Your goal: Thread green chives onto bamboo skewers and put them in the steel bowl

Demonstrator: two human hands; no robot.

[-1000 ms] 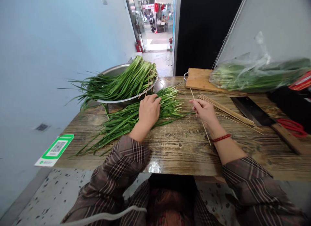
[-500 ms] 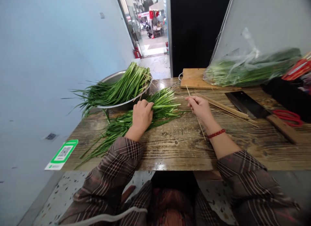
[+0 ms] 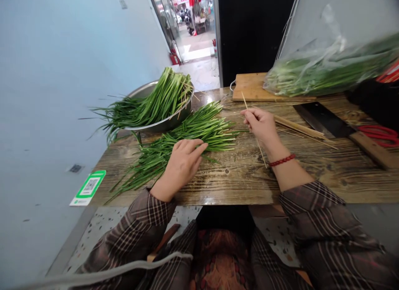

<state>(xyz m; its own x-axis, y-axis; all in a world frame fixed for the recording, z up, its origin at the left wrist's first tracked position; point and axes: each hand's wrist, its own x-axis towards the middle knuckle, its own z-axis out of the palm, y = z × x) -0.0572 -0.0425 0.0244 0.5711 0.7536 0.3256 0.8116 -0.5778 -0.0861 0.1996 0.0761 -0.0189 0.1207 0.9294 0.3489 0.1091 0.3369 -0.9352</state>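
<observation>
My left hand (image 3: 186,160) lies over the near edge of the loose garlic chives (image 3: 215,130) on the wooden table, its fingers stretched and slightly apart. Whether the fingertips touch the stalks I cannot tell. My right hand (image 3: 261,123), with a red bracelet at the wrist, pinches a thin bamboo skewer (image 3: 262,152) that slants up past the thumb. More bamboo skewers (image 3: 301,127) lie in a loose pile just right of that hand. Behind the chives stands a metal basin (image 3: 156,127) heaped with chives (image 3: 162,96), several skewers poking out at their cut ends.
A cleaver (image 3: 324,119) lies at the right, beside red-handled scissors (image 3: 378,134). Behind are a wooden cutting board (image 3: 247,84) and a plastic bag of greens (image 3: 318,73). A green QR-code card (image 3: 90,186) sits at the table's left corner. An open glass door is beyond.
My left hand has come off the chives toward me, and its fingers have spread. My right hand still pinches the skewer. The view has tipped down a little.
</observation>
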